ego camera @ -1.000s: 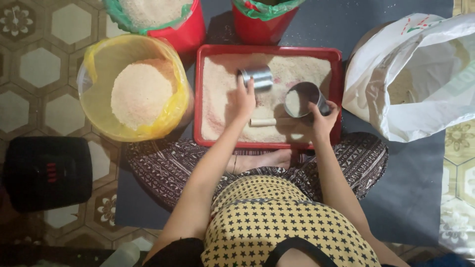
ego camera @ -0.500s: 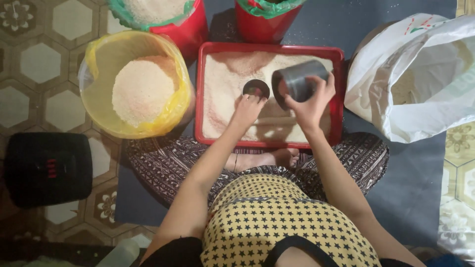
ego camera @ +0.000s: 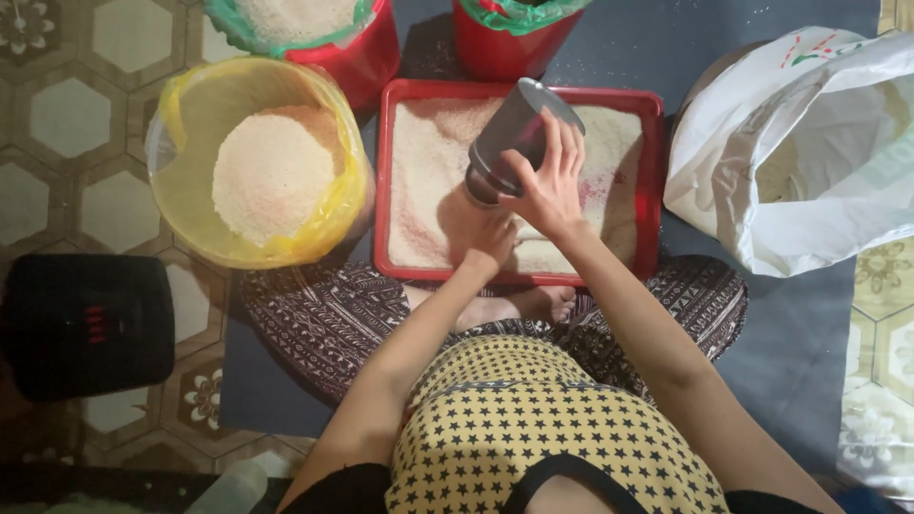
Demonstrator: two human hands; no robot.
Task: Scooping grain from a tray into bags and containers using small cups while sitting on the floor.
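My right hand (ego camera: pixel 550 186) grips a grey metal can (ego camera: pixel 514 133) and holds it tilted above the red tray (ego camera: pixel 653 190). The can's mouth points down to the lower left and its base up to the right. My left hand (ego camera: pixel 486 238) is just below the can's mouth, over the pale grain (ego camera: pixel 428 181) that covers the tray. Its fingers are hidden by the can, so I cannot tell whether it holds anything.
A yellow-lined basin (ego camera: pixel 190 124) with a heap of grain (ego camera: pixel 271 176) stands left of the tray. Two red buckets (ego camera: pixel 357 57) (ego camera: pixel 505 48) stand behind it. A white sack (ego camera: pixel 809 143) lies to the right, a black box (ego camera: pixel 86 324) at the left, and a blue mat (ego camera: pixel 809 362) underneath.
My right hand has lifted the can and tipped it further, mouth down to the left. My left hand has moved right and now sits under the can's mouth.
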